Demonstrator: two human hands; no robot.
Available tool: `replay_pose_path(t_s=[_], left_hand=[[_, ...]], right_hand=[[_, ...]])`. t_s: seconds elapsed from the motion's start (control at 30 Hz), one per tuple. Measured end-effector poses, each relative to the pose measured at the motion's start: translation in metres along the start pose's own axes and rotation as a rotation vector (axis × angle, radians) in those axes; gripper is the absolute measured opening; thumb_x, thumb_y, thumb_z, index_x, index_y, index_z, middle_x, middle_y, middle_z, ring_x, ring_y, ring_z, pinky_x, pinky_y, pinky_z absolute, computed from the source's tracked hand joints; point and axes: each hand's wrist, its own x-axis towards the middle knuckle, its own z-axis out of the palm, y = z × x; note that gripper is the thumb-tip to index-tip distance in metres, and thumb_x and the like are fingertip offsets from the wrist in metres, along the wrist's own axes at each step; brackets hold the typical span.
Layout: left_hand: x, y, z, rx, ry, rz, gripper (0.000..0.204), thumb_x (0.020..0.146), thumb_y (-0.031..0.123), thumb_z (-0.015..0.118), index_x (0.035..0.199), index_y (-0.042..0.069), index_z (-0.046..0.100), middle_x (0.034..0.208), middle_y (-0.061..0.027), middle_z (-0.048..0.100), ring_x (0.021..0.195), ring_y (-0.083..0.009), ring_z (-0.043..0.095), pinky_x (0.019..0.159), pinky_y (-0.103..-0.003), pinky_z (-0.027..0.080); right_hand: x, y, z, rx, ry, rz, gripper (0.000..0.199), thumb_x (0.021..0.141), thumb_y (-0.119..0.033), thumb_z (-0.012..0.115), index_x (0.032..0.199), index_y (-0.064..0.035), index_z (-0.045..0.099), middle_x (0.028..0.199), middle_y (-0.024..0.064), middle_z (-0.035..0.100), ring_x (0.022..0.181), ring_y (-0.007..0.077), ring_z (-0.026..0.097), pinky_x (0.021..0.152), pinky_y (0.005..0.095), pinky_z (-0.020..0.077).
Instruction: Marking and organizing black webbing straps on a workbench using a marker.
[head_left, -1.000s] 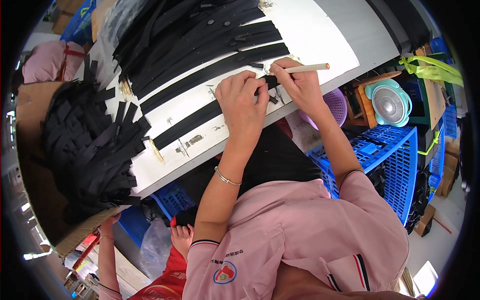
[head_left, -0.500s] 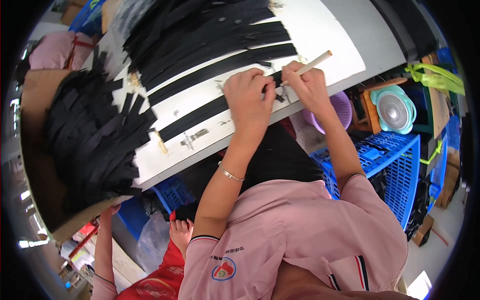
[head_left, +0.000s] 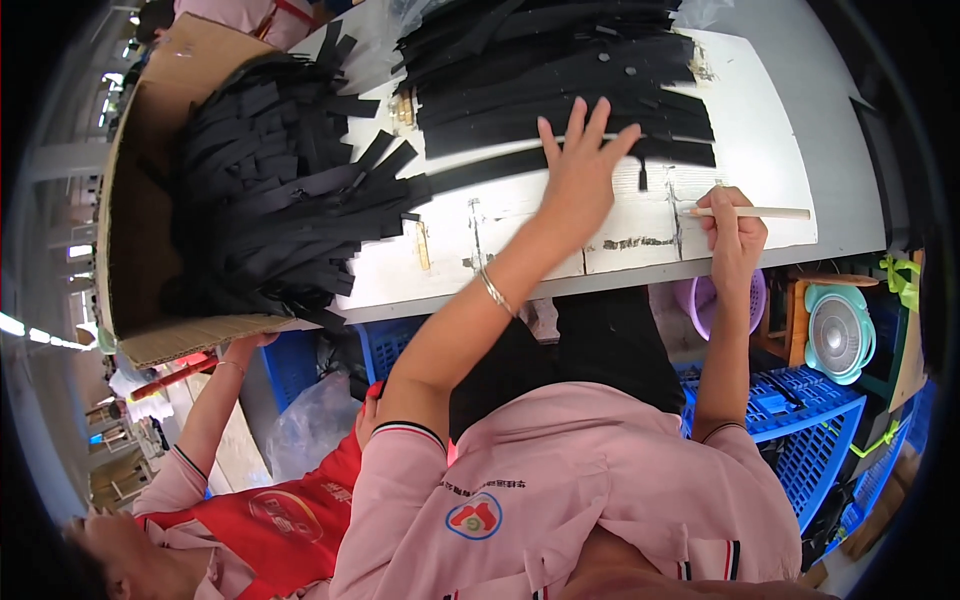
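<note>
My left hand [head_left: 580, 170] lies flat with fingers spread on a black strap [head_left: 500, 168] stretched across the white table [head_left: 760, 160]. My right hand [head_left: 733, 232] rests near the table's front edge and grips a pale wooden stick [head_left: 765, 212] that points right. Several more black straps [head_left: 560, 70] lie side by side farther back on the table.
A cardboard box [head_left: 140, 200] heaped with black straps [head_left: 280, 200] stands at the left. Blue crates [head_left: 810, 440] sit under the table at right, beside a small teal fan [head_left: 838, 332] and a purple bowl [head_left: 690, 300]. A co-worker in red [head_left: 270, 510] reaches up at lower left.
My left hand has opened and moved left along the strap, now pressing flat. My right hand with the stick has drawn back toward the table's front edge.
</note>
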Motion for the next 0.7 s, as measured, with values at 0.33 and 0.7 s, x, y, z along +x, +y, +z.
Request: replay_pose_path(t_s=[0.33,0.7], left_hand=[[-0.071,-0.061,-0.072,0.252,0.227,-0.086,0.059,0.086,-0.005,0.055,0.140,0.014,0.063,0.156,-0.0147,0.049,0.153,-0.0379,0.031,0.125,-0.059,0.008],[-0.115,-0.097,-0.141,0.267,0.389,-0.243,0.013,0.096,0.012,0.068,0.104,0.005,0.074,0.112,-0.0108,0.074,0.113,-0.0312,0.067,0.115,-0.050,0.037]], right_hand=[[-0.002,-0.008,0.003,0.009,-0.014,0.034,0.025,0.104,-0.013,0.061,0.086,-0.0004,0.072,0.069,-0.0038,0.057,0.061,0.0008,0.043,0.054,0.0201,0.0316],[-0.002,-0.006,0.005,0.012,-0.046,-0.009,0.024,0.104,-0.012,0.062,0.087,0.0041,0.069,0.077,0.0014,0.064,0.067,0.0057,0.052,0.061,0.0227,0.0411]])
